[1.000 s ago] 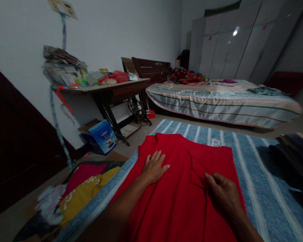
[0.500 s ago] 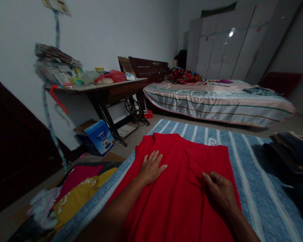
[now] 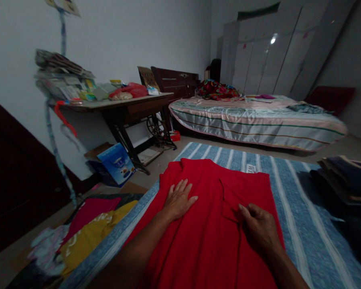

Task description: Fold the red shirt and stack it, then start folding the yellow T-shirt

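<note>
A red shirt (image 3: 204,241) lies spread over a blue and white striped cover (image 3: 291,208). On its left part my left hand (image 3: 179,200) rests flat, fingers spread, pressing the cloth. My right hand (image 3: 258,222) is closed, thumb against curled fingers, pinching the shirt at the edge of a sleeve (image 3: 233,198) folded inward over the body. The lower end of the shirt runs out of view at the bottom.
Folded dark clothes (image 3: 345,184) are stacked at the right. Down on the left lie a yellow garment (image 3: 90,241) and other clothes beside a blue box (image 3: 117,164). A sewing machine table (image 3: 129,103) and a bed (image 3: 258,124) stand behind.
The whole view has shifted slightly, so everything sits a little further left. Both hands keep their places on the red shirt.
</note>
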{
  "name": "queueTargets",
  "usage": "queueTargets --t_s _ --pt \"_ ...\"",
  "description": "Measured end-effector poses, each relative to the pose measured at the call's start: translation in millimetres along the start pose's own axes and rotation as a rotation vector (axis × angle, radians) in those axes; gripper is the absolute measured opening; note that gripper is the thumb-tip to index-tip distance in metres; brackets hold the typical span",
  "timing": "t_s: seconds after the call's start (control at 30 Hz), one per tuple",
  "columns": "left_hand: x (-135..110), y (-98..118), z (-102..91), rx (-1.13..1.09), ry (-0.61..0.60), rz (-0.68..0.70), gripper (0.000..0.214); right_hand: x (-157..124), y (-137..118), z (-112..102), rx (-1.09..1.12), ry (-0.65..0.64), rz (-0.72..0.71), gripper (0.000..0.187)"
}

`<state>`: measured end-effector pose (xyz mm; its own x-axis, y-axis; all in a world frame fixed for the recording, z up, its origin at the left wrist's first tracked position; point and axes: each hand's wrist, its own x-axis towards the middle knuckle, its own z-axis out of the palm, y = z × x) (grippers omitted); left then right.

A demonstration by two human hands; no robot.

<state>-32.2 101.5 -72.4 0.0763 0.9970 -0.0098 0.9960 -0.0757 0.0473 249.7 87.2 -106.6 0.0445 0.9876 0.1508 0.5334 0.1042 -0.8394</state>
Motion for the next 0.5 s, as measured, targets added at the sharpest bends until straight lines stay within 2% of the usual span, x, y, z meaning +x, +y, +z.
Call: queueTargets --t_s 0.5 --pt "3.1 -0.6 2.3 0.006 0.014 0.006 0.062 0.2 1.8 2.2 0.008 0.002 0.010 0.051"
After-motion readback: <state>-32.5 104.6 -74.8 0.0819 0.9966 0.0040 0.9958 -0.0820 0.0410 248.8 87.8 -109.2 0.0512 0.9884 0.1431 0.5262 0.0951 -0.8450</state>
